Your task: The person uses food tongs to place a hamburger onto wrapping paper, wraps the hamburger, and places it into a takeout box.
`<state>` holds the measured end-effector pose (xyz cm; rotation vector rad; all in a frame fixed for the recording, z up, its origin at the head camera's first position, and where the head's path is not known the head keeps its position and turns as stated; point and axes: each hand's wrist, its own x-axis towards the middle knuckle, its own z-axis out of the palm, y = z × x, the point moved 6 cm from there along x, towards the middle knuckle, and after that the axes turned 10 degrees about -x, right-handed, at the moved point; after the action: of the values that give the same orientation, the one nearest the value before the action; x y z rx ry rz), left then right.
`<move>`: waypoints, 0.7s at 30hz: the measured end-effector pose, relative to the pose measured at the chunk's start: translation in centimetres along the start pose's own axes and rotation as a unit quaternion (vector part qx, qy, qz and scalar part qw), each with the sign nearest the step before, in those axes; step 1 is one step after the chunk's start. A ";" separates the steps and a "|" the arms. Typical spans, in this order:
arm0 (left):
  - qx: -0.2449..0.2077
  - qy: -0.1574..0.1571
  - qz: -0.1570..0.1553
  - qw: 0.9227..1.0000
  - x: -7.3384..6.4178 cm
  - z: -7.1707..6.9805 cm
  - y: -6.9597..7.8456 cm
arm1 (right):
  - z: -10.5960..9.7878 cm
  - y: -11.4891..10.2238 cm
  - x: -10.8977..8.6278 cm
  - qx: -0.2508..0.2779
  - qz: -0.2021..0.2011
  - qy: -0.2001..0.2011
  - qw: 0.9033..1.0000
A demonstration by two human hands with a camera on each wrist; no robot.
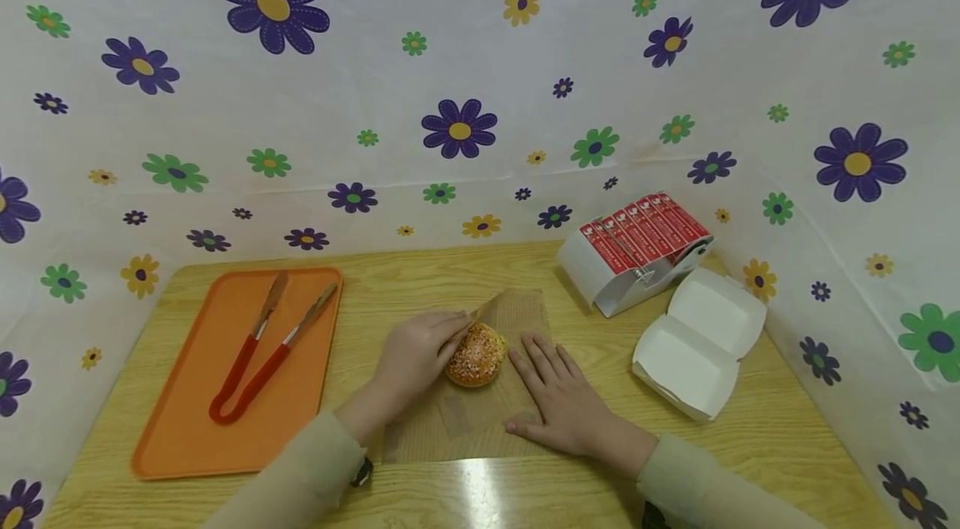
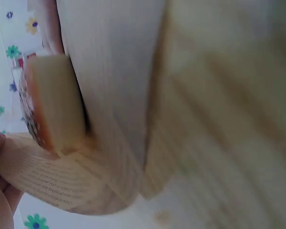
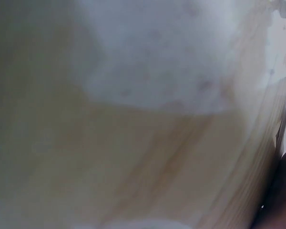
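A round bun [image 1: 477, 356] with a seeded top lies on a sheet of brown printed wrapping paper [image 1: 480, 439] at the middle of the table. My left hand [image 1: 416, 356] is on the bun's left side and pinches the paper's edge between fingers and thumb. In the left wrist view, the raised paper [image 2: 52, 183] curves up beside the cut-looking pale side of the bun [image 2: 57, 102], from the fingers [image 2: 1, 191]. My right hand [image 1: 564, 404] lies with fingers spread on the right part of the paper, just beside the bun. The right wrist view is mostly blurred tabletop.
An orange tray [image 1: 225, 308] at left bears red-handled tongs [image 1: 238, 371]. At the back right stands a white box [image 1: 596, 262] filled with red-and-white packets [image 1: 645, 233]. In front of it lies an opened white clamshell box [image 1: 686, 362]. A flowered cloth [image 1: 390, 87] surrounds the table.
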<state>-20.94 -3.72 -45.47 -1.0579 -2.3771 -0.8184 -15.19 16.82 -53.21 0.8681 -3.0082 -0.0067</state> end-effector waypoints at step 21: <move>-0.038 -0.181 0.072 0.980 -2.0 1.3 2.1 | 0.1 0.0 -0.1 -0.019 -0.001 -0.014 1.000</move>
<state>-18.28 -2.76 -46.87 -1.5021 -2.5362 -0.7196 -15.11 16.83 -53.31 0.8742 -3.0231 -0.0782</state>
